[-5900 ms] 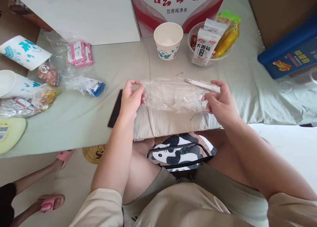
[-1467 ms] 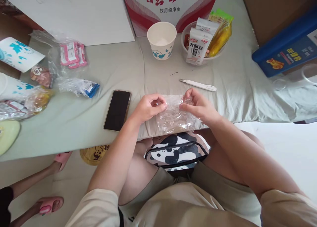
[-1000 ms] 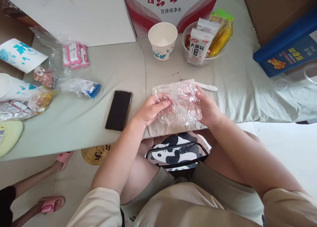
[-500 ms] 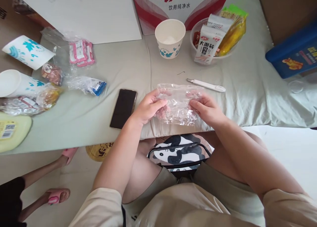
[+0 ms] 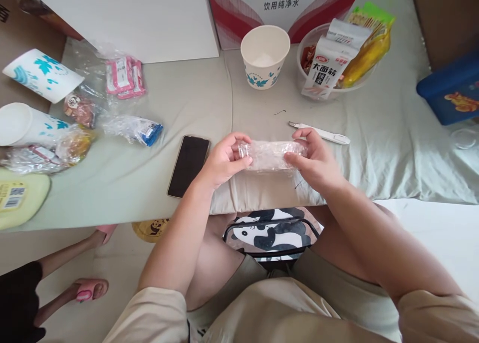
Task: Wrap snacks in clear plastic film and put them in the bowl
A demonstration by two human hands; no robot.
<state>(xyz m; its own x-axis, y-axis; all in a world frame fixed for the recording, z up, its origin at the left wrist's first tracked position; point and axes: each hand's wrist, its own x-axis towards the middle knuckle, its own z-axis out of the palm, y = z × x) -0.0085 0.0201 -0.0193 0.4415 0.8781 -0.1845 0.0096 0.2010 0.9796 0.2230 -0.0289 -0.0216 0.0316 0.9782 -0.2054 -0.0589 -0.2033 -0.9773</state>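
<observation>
Clear plastic film (image 5: 270, 157), gathered into a narrow crinkled band, spans the gap between the two hands, near the front edge of the cloth-covered surface (image 5: 250, 103); whether it touches the cloth cannot be told. The left hand (image 5: 226, 159) pinches one end of the film between thumb and curled fingers; the right hand (image 5: 316, 159) pinches the opposite end in the same manner. Just beyond the right hand lies a white craft knife (image 5: 322, 134); just beside the left hand, to its left, a dark-screened phone (image 5: 188, 166). Farther out from both hands, a patterned paper cup (image 5: 264, 58) stands upright, and near it, beyond the right hand, a plastic bowl (image 5: 301, 73) holds snack packets (image 5: 326, 68). Well left of the left hand lies a blue-ended packet (image 5: 150, 133).
</observation>
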